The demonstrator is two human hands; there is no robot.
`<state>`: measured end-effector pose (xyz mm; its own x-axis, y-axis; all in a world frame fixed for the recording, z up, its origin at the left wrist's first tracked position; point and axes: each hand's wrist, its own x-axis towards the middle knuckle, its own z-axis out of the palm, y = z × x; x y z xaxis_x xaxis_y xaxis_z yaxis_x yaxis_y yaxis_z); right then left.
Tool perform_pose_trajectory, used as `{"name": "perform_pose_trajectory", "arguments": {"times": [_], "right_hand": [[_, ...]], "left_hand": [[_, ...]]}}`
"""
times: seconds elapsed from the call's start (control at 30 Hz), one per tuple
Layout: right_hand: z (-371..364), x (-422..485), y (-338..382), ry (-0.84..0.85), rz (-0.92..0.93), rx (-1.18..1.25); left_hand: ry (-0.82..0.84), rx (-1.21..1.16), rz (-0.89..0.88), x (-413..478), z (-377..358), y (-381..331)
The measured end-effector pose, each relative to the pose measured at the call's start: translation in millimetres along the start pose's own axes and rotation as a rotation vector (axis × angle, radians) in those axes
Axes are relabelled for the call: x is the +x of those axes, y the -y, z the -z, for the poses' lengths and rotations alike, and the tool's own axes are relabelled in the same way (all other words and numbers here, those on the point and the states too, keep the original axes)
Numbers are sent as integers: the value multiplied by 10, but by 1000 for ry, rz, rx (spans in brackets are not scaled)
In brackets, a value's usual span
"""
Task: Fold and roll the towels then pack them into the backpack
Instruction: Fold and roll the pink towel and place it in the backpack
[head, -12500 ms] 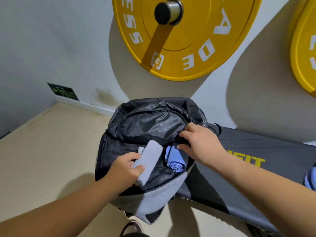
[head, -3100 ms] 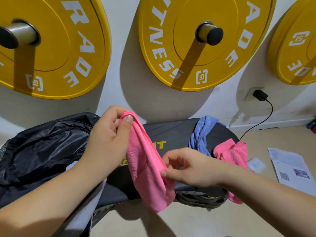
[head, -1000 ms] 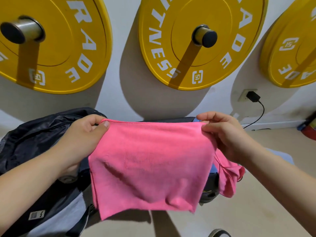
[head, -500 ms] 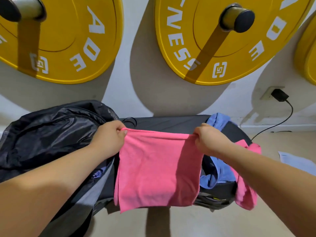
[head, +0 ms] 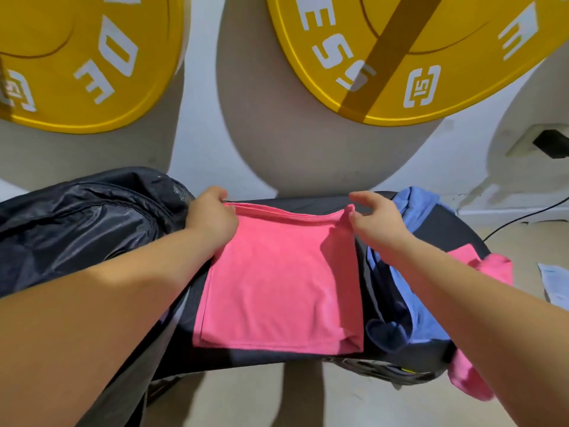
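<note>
A pink towel [head: 280,285], folded in half, lies flat on the black bench [head: 311,203]. My left hand [head: 212,215] grips its far left corner. My right hand [head: 377,220] pinches the far right corner, which stands slightly raised, with the forefinger held out above it. The black backpack [head: 80,217] sits on the left end of the bench, partly behind my left arm. A crumpled blue towel [head: 412,208] and another pink towel [head: 492,266] lie on the right end.
Two yellow weight plates [head: 400,57] hang on the white wall just behind the bench. A wall socket with a black plug [head: 551,143] and its cable are at the right. Papers [head: 554,285] lie on the beige floor to the right.
The pink towel hung from both hands in front of the bench; now it lies folded flat on the bench top. Both hands moved down and away from me with it.
</note>
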<state>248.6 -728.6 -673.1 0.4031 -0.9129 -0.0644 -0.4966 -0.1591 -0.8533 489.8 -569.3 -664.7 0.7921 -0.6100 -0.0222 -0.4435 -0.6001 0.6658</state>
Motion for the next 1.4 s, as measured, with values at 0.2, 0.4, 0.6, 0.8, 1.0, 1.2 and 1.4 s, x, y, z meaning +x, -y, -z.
{"name": "perform_pose_trajectory", "arguments": {"times": [0.2,0.4,0.6,0.8,1.0,1.2,1.4], "right_hand": [[129,-153,-44,194,97,-263],[245,-740,-3,732,29,-341],[314,-1082,-332,705,197,-730],[287,-1292,-650,485,233,-594],[172,-1439,-697,428,300,-586],[135,-1506,-586,360,338,-601],[119,-1623,-481,322,392,-879]], "left_hand": [[192,235,-339,-548,-84,-29],[733,642,-608,-1185,-96,107],[755,712,-583,-1248,110,648],[709,655,-611,-1278,154,764],[660,670,-644,-1328,237,830],[657,747,-668,-1290,282,873],[641,703,-707,-1184,316,993]]}}
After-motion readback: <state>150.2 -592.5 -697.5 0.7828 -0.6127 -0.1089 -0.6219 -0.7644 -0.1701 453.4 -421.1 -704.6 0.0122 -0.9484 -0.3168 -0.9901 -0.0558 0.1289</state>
